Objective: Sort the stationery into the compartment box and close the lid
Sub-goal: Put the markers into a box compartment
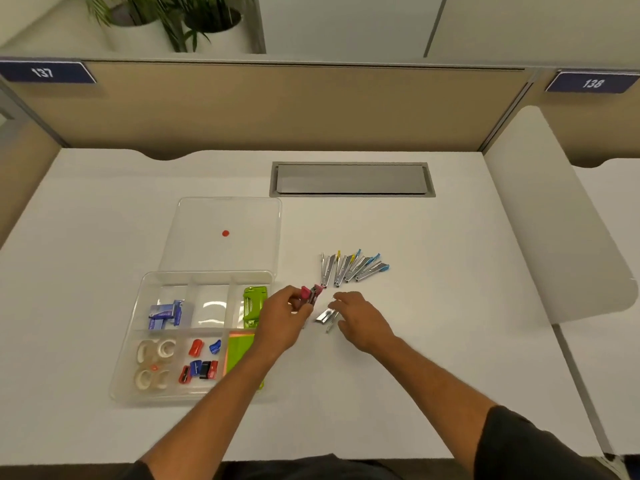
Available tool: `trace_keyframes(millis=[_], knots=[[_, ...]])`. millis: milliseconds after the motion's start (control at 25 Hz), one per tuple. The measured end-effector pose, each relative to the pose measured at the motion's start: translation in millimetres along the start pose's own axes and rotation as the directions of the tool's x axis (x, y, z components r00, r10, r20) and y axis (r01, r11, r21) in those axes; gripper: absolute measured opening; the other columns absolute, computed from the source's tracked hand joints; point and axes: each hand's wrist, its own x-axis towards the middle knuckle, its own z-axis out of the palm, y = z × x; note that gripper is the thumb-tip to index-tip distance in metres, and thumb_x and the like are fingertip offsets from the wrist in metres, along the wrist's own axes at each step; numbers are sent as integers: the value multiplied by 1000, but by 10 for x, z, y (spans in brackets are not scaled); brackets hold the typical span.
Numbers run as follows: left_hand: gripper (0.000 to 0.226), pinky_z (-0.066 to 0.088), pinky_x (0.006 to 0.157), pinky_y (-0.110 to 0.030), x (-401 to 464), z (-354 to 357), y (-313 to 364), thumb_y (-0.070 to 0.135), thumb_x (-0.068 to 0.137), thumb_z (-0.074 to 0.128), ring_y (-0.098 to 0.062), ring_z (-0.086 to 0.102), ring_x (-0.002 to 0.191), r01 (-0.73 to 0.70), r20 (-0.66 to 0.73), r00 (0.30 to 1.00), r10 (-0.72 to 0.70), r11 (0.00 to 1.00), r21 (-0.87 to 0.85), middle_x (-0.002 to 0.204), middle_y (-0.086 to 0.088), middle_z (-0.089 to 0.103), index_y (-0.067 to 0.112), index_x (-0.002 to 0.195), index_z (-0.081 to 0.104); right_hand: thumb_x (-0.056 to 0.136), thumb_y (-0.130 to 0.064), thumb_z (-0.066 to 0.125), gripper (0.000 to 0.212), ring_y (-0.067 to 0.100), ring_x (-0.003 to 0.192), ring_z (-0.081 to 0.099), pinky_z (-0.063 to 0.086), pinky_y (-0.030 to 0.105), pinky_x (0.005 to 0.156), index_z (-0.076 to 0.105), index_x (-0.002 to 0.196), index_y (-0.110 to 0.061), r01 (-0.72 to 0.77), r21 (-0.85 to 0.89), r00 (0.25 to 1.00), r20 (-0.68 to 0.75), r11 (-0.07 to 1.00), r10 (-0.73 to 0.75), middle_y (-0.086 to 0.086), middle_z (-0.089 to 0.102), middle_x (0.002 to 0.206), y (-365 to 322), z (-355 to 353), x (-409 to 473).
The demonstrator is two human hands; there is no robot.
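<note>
A clear compartment box [138,344] lies at the desk's left with its clear lid [221,216], marked by a red dot, flat behind it. Its compartments hold blue staple boxes [166,315], tape rolls [152,363], red and blue sharpeners [202,360], a green stapler [252,304] and green and orange sticky notes [239,351]. One back compartment shows nothing inside. My left hand [282,318] grips a bunch of pink-tipped metal staple removers [311,293] just right of the box. My right hand [360,320] hovers with fingers spread over a silver staple remover [327,317] on the desk.
A fan of several staple removers with yellow and blue tips [353,268] lies behind my hands. A grey cable hatch [351,179] is set into the desk at the back. Beige partitions close the desk behind, and a white divider [561,216] stands at the right.
</note>
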Motion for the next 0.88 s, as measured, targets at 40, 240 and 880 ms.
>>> trace_keyframes(millis=[40,240,880], knots=[[17,50,55,-19,-55,-62,3,17,78,75,-9,64,60,21,-4,1000,-21,999,-45,72,13,65,30,85,67,92,-8,52,40,27,136,34,41,39,101,55,132,-17,47,-59,999,26,997,-46,2,44,147,-19,32,66],[25,50,52,-20,-216,-344,-39,15,74,79,-15,66,58,95,2,995,-96,990,-105,78,6,63,30,87,64,91,-2,49,37,26,136,33,41,37,95,57,123,-18,145,-221,983,139,964,-116,2,43,143,6,233,135],[29,55,61,-22,-67,-1241,-469,7,74,81,-14,72,72,60,58,997,-47,966,-253,87,-1,69,28,77,61,89,-29,66,12,9,78,64,50,31,67,57,82,-25,-124,621,898,-261,774,354,-15,65,87,-844,149,298]])
